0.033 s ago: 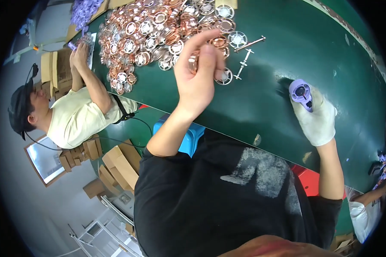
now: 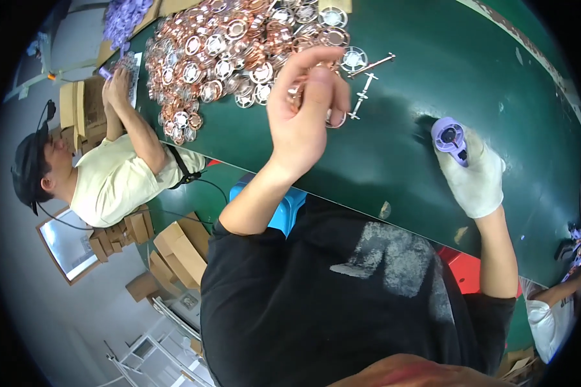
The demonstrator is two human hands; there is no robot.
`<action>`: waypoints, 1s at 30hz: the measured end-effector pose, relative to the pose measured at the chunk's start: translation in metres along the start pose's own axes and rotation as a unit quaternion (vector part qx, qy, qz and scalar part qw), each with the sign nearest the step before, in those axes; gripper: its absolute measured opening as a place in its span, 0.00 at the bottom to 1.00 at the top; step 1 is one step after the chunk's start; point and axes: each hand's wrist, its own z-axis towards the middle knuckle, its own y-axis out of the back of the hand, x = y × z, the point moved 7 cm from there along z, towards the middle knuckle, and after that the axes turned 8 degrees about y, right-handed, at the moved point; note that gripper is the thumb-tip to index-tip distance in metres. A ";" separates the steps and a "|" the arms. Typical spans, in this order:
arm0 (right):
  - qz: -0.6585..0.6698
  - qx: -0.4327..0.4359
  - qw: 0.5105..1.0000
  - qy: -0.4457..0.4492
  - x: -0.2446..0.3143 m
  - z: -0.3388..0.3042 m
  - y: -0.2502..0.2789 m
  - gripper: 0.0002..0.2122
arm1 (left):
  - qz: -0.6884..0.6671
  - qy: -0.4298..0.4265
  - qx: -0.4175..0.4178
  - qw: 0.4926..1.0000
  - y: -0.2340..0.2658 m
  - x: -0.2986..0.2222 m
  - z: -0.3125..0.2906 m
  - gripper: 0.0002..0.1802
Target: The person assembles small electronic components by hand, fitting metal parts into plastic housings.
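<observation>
My left hand [image 2: 300,122] is bare and reaches over the near edge of a heap of round, spoked copper and silver covers [image 2: 235,71]. Its fingers curl around a copper-coloured round cover [image 2: 295,92], partly hidden in the palm. Under the fingertips a silver-rimmed cover [image 2: 336,119] lies on the table, mostly hidden by them. My right hand [image 2: 476,180], in a white glove, is closed on a purple handheld fan body [image 2: 450,137] with a round head and a dark centre. I hold it above the green table, well to the right of the heap.
Two thin metallic sprue pieces [image 2: 364,97] lie right of the heap on the green table [image 2: 394,168]. At the left, a co-worker [image 2: 119,180] handles a purple part. Another person's arm [image 2: 561,293] shows at far right. A blue stool [image 2: 284,213] stands below the table edge.
My left hand has shifted slightly right over the silver-rimmed cover, which its fingers now hide more. The right hand with the fan body has hardly moved.
</observation>
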 end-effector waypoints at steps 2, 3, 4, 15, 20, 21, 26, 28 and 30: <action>-0.021 0.017 0.999 -0.023 0.002 0.002 0.003 0.14 | -0.157 0.088 0.089 0.980 -0.026 0.008 0.004 0.30; -0.008 0.012 0.999 -0.033 0.003 0.003 0.004 0.14 | -0.271 0.083 0.178 0.942 -0.041 0.012 0.013 0.35; 0.003 0.006 0.999 -0.046 0.002 0.003 0.006 0.15 | -0.229 0.060 0.167 0.957 -0.055 0.008 0.019 0.36; -0.050 0.055 0.997 -0.036 0.001 0.002 0.007 0.12 | 0.088 0.033 0.211 0.973 -0.132 0.032 0.017 0.12; -0.019 -0.010 1.000 -0.014 0.001 0.002 0.013 0.13 | 0.102 -0.082 0.252 0.959 -0.118 0.019 0.024 0.22; -0.019 -0.011 1.000 -0.019 -0.002 0.002 0.012 0.13 | 0.178 -0.118 0.250 0.945 -0.116 0.009 0.025 0.31; -0.030 -0.013 0.999 -0.001 -0.002 0.004 0.014 0.11 | 0.300 -0.253 0.267 0.880 -0.114 0.002 0.023 0.34; -0.032 0.001 0.999 -0.005 -0.002 0.004 0.017 0.11 | 0.326 -0.270 0.283 0.861 -0.115 0.001 0.022 0.35; -0.034 0.013 0.999 -0.009 -0.002 0.003 0.016 0.11 | 0.344 -0.279 0.282 0.851 -0.115 -0.001 0.020 0.35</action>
